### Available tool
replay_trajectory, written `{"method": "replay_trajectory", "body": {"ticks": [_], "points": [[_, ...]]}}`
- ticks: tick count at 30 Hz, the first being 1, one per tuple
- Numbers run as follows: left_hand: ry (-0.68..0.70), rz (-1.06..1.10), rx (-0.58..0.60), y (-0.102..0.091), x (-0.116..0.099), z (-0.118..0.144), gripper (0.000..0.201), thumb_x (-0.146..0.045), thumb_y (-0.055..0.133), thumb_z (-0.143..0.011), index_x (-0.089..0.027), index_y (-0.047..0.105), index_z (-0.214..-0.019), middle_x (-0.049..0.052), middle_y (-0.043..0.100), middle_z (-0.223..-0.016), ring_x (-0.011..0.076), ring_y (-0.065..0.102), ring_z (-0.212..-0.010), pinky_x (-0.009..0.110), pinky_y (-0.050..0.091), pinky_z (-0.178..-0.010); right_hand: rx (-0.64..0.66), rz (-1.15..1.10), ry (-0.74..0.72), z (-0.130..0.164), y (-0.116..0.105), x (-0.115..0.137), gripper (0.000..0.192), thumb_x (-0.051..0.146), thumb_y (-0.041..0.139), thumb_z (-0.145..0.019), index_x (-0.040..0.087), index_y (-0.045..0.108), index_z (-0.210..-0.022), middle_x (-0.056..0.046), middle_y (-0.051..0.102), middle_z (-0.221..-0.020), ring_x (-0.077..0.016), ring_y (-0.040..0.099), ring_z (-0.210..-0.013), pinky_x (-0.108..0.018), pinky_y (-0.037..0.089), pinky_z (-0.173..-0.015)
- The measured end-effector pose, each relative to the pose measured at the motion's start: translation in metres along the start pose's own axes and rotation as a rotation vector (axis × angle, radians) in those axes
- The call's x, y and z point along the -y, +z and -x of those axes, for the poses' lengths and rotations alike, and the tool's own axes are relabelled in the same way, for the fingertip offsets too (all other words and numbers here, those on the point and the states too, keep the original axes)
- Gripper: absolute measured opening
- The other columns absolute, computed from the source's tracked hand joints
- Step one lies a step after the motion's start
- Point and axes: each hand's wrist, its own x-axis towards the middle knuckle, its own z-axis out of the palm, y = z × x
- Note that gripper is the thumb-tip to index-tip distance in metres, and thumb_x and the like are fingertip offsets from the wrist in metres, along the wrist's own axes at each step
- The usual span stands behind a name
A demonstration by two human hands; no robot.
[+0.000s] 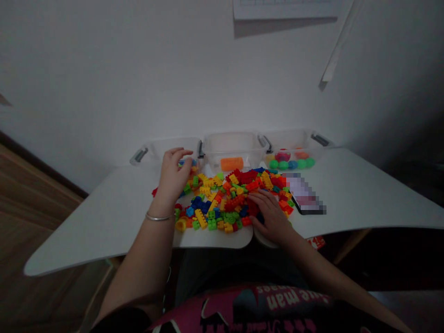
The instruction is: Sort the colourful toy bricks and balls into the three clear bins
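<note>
My left hand (174, 175) is raised over the left clear plastic bin (166, 149), which has colored toy bricks in it. Its thumb and fingers are apart, and nothing shows between them. A big heap of toy building bricks (211, 217) in red, yellow, green, blue and orange covers the middle of the table. On the right side of this heap rests my right hand (272, 216), fingers stretched out and touching red bricks; its palm side is hidden.
The middle clear bin (236, 141) holds an orange cylinder (231, 163). Colored balls (292, 164) lie in the right bin (291, 138). A phone (307, 194) lies right of the bricks on the white table (350, 189), whose back edge meets the wall.
</note>
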Motion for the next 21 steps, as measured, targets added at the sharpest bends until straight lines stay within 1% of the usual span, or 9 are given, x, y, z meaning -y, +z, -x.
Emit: {"method": "replay_trajectory", "body": {"ticks": [2, 4, 5, 7, 10, 12, 15, 17, 21], "points": [[0.015, -0.031, 0.044, 0.005, -0.004, 0.021, 0.027, -0.03, 0.052, -0.088, -0.02, 0.069, -0.105, 0.009, 0.06, -0.116, 0.024, 0.055, -0.116, 0.043, 0.042, -0.107, 0.004, 0.0, 0.001, 0.0, 0.0, 0.0, 0.056, 0.026, 0.053, -0.089, 0.021, 0.043, -0.143, -0.012, 0.058, -0.135, -0.0302, 0.042, -0.134, -0.057, 0.039, -0.111], [0.044, -0.066, 0.153, 0.009, -0.008, 0.041, 0.028, -0.03, 0.051, -0.089, -0.019, 0.069, -0.107, 0.01, 0.062, -0.117, 0.0255, 0.055, -0.116, 0.045, 0.042, -0.108, 0.005, 0.001, 0.001, 0.0, 0.0, 0.0, 0.056, 0.027, 0.053, -0.089, 0.021, 0.043, -0.143, -0.011, 0.058, -0.135, -0.0304, 0.042, -0.134, -0.058, 0.039, -0.111], [0.055, -0.099, 0.189, 0.01, -0.012, 0.049, 0.028, -0.03, 0.051, -0.089, -0.019, 0.069, -0.107, 0.011, 0.062, -0.118, 0.0266, 0.056, -0.116, 0.045, 0.044, -0.106, 0.005, 0.003, 0.001, 0.0, 0.0, 0.001, 0.055, 0.027, 0.053, -0.089, 0.021, 0.043, -0.143, -0.011, 0.058, -0.135, -0.0305, 0.042, -0.134, -0.058, 0.039, -0.111], [0.099, -0.184, 0.304, 0.01, -0.02, 0.061, 0.027, -0.028, 0.05, -0.09, -0.02, 0.07, -0.107, 0.011, 0.064, -0.117, 0.0276, 0.059, -0.112, 0.045, 0.048, -0.1, 0.006, 0.008, 0.005, -0.001, 0.0, 0.001, 0.054, 0.026, 0.053, -0.089, 0.021, 0.043, -0.142, -0.011, 0.058, -0.135, -0.0304, 0.042, -0.134, -0.057, 0.039, -0.112], [0.169, -0.355, 0.448, 0.003, -0.031, 0.068, 0.028, -0.021, 0.049, -0.089, -0.02, 0.071, -0.106, 0.011, 0.068, -0.113, 0.0291, 0.063, -0.102, 0.045, 0.052, -0.09, 0.01, 0.008, 0.01, -0.001, -0.001, 0.002, 0.053, 0.025, 0.054, -0.089, 0.02, 0.044, -0.141, -0.01, 0.058, -0.136, -0.0297, 0.041, -0.135, -0.056, 0.038, -0.113], [0.183, -0.487, 0.488, -0.003, -0.034, 0.069, 0.029, -0.019, 0.049, -0.088, -0.02, 0.072, -0.105, 0.012, 0.07, -0.109, 0.0309, 0.064, -0.098, 0.046, 0.053, -0.084, 0.013, 0.002, 0.015, -0.001, -0.001, 0.001, 0.053, 0.025, 0.054, -0.089, 0.021, 0.044, -0.141, -0.01, 0.057, -0.136, -0.0294, 0.041, -0.135, -0.056, 0.038, -0.113], [0.163, -0.636, 0.489, -0.008, -0.032, 0.071, 0.027, -0.02, 0.051, -0.088, -0.02, 0.072, -0.105, 0.013, 0.071, -0.105, 0.0328, 0.065, -0.095, 0.045, 0.053, -0.078, 0.012, -0.005, 0.015, -0.001, 0.0, 0.001, 0.054, 0.026, 0.055, -0.088, 0.021, 0.043, -0.141, -0.01, 0.057, -0.136, -0.0294, 0.041, -0.135, -0.056, 0.038, -0.113], [0.153, -0.664, 0.514, -0.009, -0.027, 0.075, 0.025, -0.024, 0.053, -0.088, -0.021, 0.071, -0.107, 0.013, 0.071, -0.106, 0.0322, 0.066, -0.094, 0.043, 0.054, -0.076, 0.008, -0.003, 0.012, 0.0, 0.0, 0.0, 0.054, 0.026, 0.055, -0.088, 0.021, 0.043, -0.141, -0.01, 0.057, -0.137, -0.0295, 0.041, -0.136, -0.056, 0.038, -0.113], [0.139, -0.667, 0.586, -0.006, -0.02, 0.082, 0.024, -0.027, 0.058, -0.087, -0.023, 0.069, -0.109, 0.012, 0.069, -0.114, 0.0308, 0.066, -0.096, 0.041, 0.055, -0.078, 0.008, 0.006, 0.014, 0.0, 0.0, 0.002, 0.053, 0.025, 0.055, -0.089, 0.02, 0.044, -0.14, -0.01, 0.057, -0.136, -0.0292, 0.041, -0.135, -0.055, 0.038, -0.113]]}}
